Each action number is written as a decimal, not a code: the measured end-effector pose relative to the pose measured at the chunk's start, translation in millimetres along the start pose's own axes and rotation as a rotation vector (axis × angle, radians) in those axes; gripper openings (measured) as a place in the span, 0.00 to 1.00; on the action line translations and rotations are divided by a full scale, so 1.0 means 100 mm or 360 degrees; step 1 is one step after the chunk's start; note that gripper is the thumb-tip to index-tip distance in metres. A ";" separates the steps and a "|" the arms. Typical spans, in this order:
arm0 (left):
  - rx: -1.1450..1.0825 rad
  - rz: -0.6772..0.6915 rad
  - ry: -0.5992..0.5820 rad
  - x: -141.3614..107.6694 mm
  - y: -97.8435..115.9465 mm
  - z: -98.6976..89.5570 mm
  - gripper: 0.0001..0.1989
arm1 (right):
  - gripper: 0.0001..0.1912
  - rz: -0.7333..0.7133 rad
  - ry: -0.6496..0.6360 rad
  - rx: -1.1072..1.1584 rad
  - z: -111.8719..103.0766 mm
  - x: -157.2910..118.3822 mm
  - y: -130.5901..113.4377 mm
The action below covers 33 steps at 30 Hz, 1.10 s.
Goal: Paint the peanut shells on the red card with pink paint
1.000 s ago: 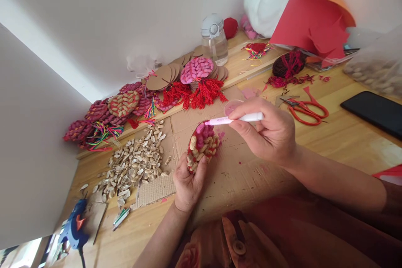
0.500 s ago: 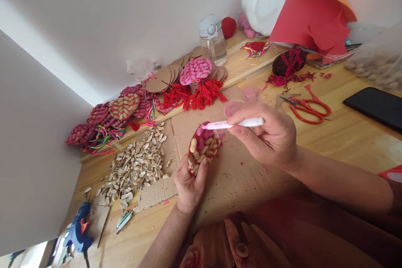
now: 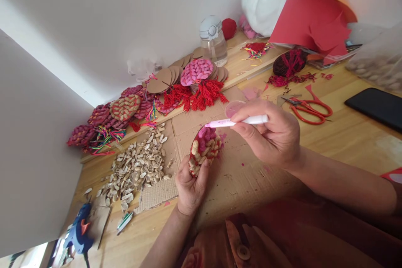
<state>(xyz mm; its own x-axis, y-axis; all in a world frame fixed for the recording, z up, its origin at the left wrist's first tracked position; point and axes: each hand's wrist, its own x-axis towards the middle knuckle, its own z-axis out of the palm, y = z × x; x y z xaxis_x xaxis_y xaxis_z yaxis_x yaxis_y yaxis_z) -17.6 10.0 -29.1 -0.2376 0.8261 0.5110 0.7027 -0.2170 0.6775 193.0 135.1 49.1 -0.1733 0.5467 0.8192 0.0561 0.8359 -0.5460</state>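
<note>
A round disc covered with peanut shells (image 3: 205, 147) is gripped at its lower edge by my left hand (image 3: 192, 184), thumb over the front. Its upper shells are pink, the lower ones bare tan, with red between them. In my right hand (image 3: 270, 134) is a white and pink marker (image 3: 238, 121), pinched between thumb and fingers. The marker's tip is at the disc's top edge; whether it touches a shell I cannot tell. Beneath both hands lies pink-spotted cardboard (image 3: 245, 184). A shallow round dish with pink in it (image 3: 234, 109) sits behind the marker.
Loose peanut shells (image 3: 138, 167) lie to the left, near a blue glue gun (image 3: 78, 230). Finished-looking pink shell discs (image 3: 196, 72) with tassels line the back, beside a bottle (image 3: 213, 42). Orange-handled scissors (image 3: 309, 109) and a black phone (image 3: 377, 106) lie right.
My right hand and the marker have shifted slightly right, the tip moving along the disc's upper edge. My left hand still grips the disc in nearly the same spot.
</note>
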 end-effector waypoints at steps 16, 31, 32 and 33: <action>-0.0010 0.0042 0.0000 0.01 0.00 -0.01 0.08 | 0.07 -0.0029 -0.0003 0.0021 -0.01 0.01 -0.01; 0.0025 0.0054 0.0008 0.04 0.03 -0.02 0.10 | 0.06 0.0005 -0.0016 -0.0001 0.01 0.00 0.02; 0.0027 0.0055 0.0013 0.04 0.03 -0.02 0.10 | 0.06 0.0014 -0.0017 -0.0002 0.01 0.00 0.02; 0.0028 0.0054 0.0016 0.03 0.02 -0.02 0.10 | 0.05 0.0022 -0.0015 0.0001 0.01 0.00 0.01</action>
<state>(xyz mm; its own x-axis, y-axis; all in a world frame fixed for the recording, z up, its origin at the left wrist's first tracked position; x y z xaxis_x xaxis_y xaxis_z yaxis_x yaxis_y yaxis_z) -18.2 11.2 -24.7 -0.2202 0.8131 0.5389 0.7221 -0.2356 0.6505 192.2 136.3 48.1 -0.1816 0.5579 0.8098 0.0580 0.8281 -0.5575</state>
